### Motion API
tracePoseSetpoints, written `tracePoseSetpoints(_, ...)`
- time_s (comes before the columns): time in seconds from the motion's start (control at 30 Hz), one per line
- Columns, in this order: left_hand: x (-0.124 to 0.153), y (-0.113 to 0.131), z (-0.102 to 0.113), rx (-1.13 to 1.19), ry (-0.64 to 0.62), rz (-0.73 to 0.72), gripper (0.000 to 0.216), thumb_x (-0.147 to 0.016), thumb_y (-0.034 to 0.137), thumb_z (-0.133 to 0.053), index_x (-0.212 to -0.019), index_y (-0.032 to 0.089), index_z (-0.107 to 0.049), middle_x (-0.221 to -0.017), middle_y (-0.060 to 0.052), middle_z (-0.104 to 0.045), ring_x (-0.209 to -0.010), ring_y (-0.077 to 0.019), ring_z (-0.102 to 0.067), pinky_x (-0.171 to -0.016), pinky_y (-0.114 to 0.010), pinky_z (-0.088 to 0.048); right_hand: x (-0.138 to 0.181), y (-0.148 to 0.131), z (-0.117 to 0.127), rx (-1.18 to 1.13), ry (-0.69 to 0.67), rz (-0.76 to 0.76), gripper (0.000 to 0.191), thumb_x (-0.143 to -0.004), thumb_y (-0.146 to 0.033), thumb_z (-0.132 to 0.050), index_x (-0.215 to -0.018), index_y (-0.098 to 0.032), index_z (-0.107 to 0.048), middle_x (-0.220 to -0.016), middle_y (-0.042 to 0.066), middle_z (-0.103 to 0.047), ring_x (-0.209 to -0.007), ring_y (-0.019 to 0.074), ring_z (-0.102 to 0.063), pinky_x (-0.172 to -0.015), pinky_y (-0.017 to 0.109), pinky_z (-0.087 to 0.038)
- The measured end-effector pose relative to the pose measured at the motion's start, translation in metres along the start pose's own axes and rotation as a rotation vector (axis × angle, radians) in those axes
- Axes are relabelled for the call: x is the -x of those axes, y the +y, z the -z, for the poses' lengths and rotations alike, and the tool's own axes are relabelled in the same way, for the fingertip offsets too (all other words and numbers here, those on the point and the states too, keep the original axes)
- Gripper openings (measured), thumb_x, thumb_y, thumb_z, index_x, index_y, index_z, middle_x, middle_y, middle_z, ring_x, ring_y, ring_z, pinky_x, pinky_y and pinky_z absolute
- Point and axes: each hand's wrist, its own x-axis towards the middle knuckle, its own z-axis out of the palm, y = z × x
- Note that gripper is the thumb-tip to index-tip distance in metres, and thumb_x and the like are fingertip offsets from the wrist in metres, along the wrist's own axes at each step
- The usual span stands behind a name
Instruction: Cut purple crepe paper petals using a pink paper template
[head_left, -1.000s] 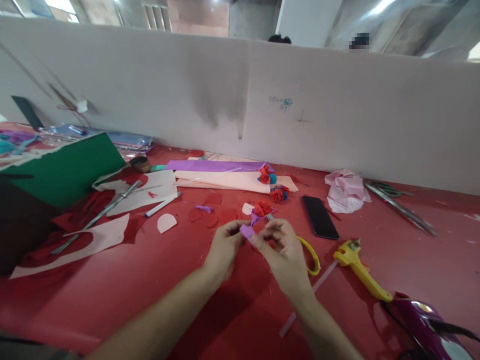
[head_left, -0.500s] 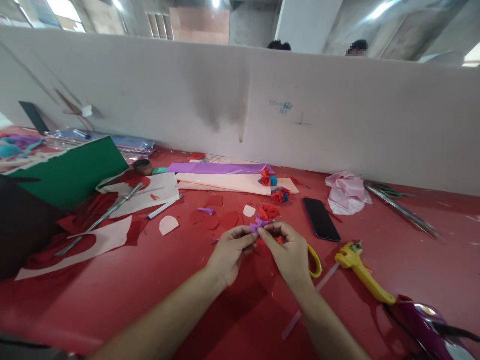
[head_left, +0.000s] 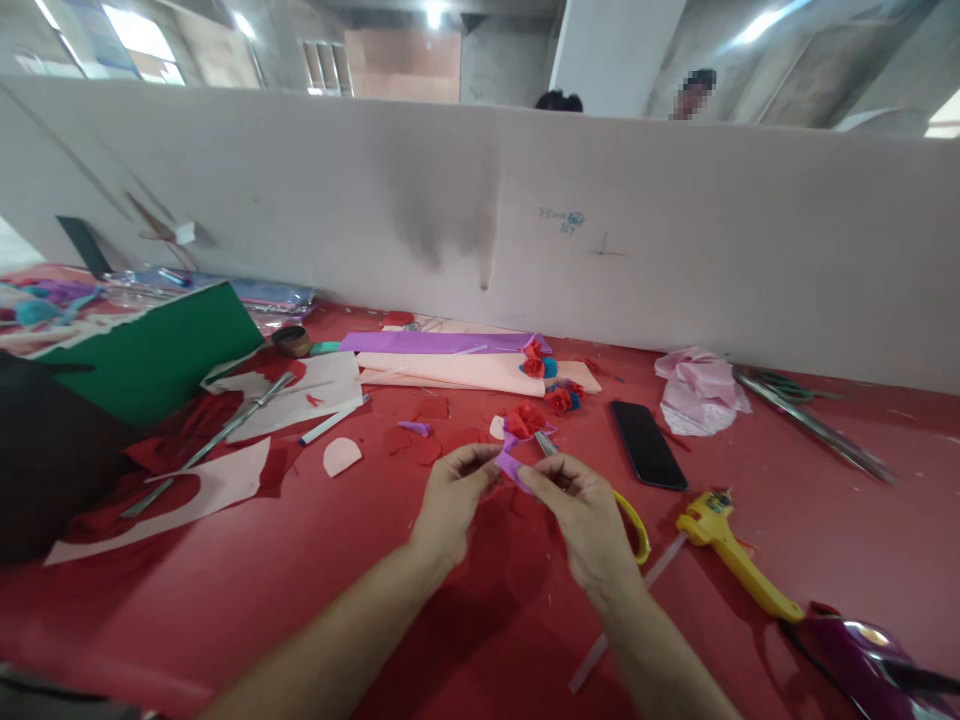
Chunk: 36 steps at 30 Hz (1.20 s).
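Between the fingertips of both hands is a small piece of purple crepe paper point(head_left: 510, 464). My left hand point(head_left: 456, 500) pinches its left edge, and my right hand point(head_left: 581, 510) pinches the right side. Just beyond them lies a red paper flower point(head_left: 526, 417) with purple paper showing beside it. Yellow-handled scissors point(head_left: 636, 522) rest partly under my right hand, their metal tip showing above it. A twisted purple paper piece point(head_left: 414, 428) and a pale pink petal cutout point(head_left: 342, 457) lie to the left, near red paper cutouts point(head_left: 427, 449).
A black phone point(head_left: 646, 445), a yellow glue gun point(head_left: 739, 555) with its glue stick, and crumpled pink paper point(head_left: 697, 390) lie on the right. Folded peach paper point(head_left: 450, 371) and red-and-blue flowers point(head_left: 537, 360) are at the back. A green board point(head_left: 161, 350) and paper scraps fill the left.
The purple paper now appears flatter and more spread between my fingers. My hands have shifted slightly, exposing the scissors' metal tip. The whole view has tilted up a little.
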Motion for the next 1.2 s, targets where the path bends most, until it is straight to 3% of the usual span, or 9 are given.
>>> tracePoseSetpoints(0.1,-0.006,0.005,0.004,0.136,-0.024,0.071,0.025,-0.054,0.021,-0.083,-0.075,0.015,-0.071,-0.061,0.003,-0.059,-0.053,-0.0046,-0.048,-0.052,-0.017,-0.035,-0.008,0.003,0.011,0.267,-0.023,0.072,0.02,-0.07,-0.04,-0.073,-0.067,-0.021,-0.069,-0.064,0.0,-0.063,-0.063,0.0173,-0.055,-0.064,0.031,-0.044)
tracePoseSetpoints(0.2,-0.007,0.007,0.006,0.202,-0.081,0.101,0.027,-0.052,0.02,-0.086,-0.072,0.015,-0.069,-0.06,0.003,-0.059,-0.052,-0.0044,-0.051,-0.051,-0.016,-0.034,-0.015,0.008,0.018,0.481,0.021,0.234,0.014,-0.072,-0.033,-0.067,-0.076,-0.024,-0.076,-0.088,0.006,-0.069,-0.087,0.0256,-0.061,-0.083,0.041,-0.044)
tracePoseSetpoints(0.3,-0.003,0.004,0.004,0.21,-0.153,0.132,0.025,-0.053,0.019,-0.086,-0.071,0.014,-0.069,-0.059,0.002,-0.059,-0.05,-0.004,-0.05,-0.049,-0.016,-0.033,-0.011,0.006,0.014,0.282,-0.029,0.236,0.02,-0.074,-0.03,-0.066,-0.091,-0.026,-0.075,-0.103,0.006,-0.069,-0.099,0.025,-0.061,-0.089,0.042,-0.045)
tracePoseSetpoints(0.47,0.003,-0.005,0.001,0.206,-0.264,0.187,0.02,-0.057,0.019,-0.085,-0.07,0.013,-0.07,-0.06,0.001,-0.06,-0.052,-0.0041,-0.051,-0.05,-0.016,-0.035,0.002,-0.005,0.0,-0.09,-0.122,0.04,0.016,-0.068,-0.034,-0.077,-0.079,-0.023,-0.074,-0.083,0.003,-0.072,-0.083,0.0212,-0.065,-0.082,0.036,-0.051)
tracePoseSetpoints(0.63,0.003,-0.009,0.003,0.256,-0.294,0.215,0.021,-0.055,0.017,-0.086,-0.068,0.015,-0.069,-0.063,0.002,-0.062,-0.054,-0.0047,-0.053,-0.054,-0.016,-0.038,0.005,-0.003,-0.002,-0.195,-0.165,0.049,0.014,-0.069,-0.031,-0.076,-0.083,-0.028,-0.076,-0.085,0.0,-0.073,-0.085,0.0203,-0.067,-0.085,0.037,-0.051)
tracePoseSetpoints(0.83,0.002,-0.011,0.004,0.244,-0.294,0.158,0.02,-0.056,0.018,-0.085,-0.069,0.016,-0.069,-0.062,0.001,-0.063,-0.055,-0.0065,-0.054,-0.059,-0.02,-0.041,0.007,-0.001,-0.003,-0.126,-0.186,0.128,0.013,-0.075,-0.031,-0.073,-0.087,-0.028,-0.074,-0.089,0.001,-0.073,-0.089,0.0208,-0.066,-0.084,0.037,-0.052)
tracePoseSetpoints(1.0,0.005,-0.009,-0.002,0.236,-0.301,0.094,0.022,-0.057,0.021,-0.085,-0.075,0.017,-0.073,-0.075,-0.002,-0.069,-0.072,-0.012,-0.061,-0.076,-0.026,-0.046,0.008,0.0,-0.002,-0.082,-0.23,0.187,0.017,-0.078,-0.026,-0.07,-0.094,-0.028,-0.074,-0.097,0.002,-0.07,-0.094,0.0207,-0.063,-0.087,0.035,-0.049)
tracePoseSetpoints(1.2,0.003,-0.011,-0.001,0.2,-0.308,0.096,0.024,-0.058,0.024,-0.085,-0.077,0.018,-0.073,-0.076,-0.002,-0.069,-0.074,-0.0115,-0.061,-0.076,-0.025,-0.046,0.006,0.001,-0.003,0.096,-0.138,0.28,0.013,-0.078,-0.027,-0.069,-0.091,-0.026,-0.073,-0.094,0.003,-0.069,-0.088,0.0202,-0.063,-0.082,0.033,-0.049)
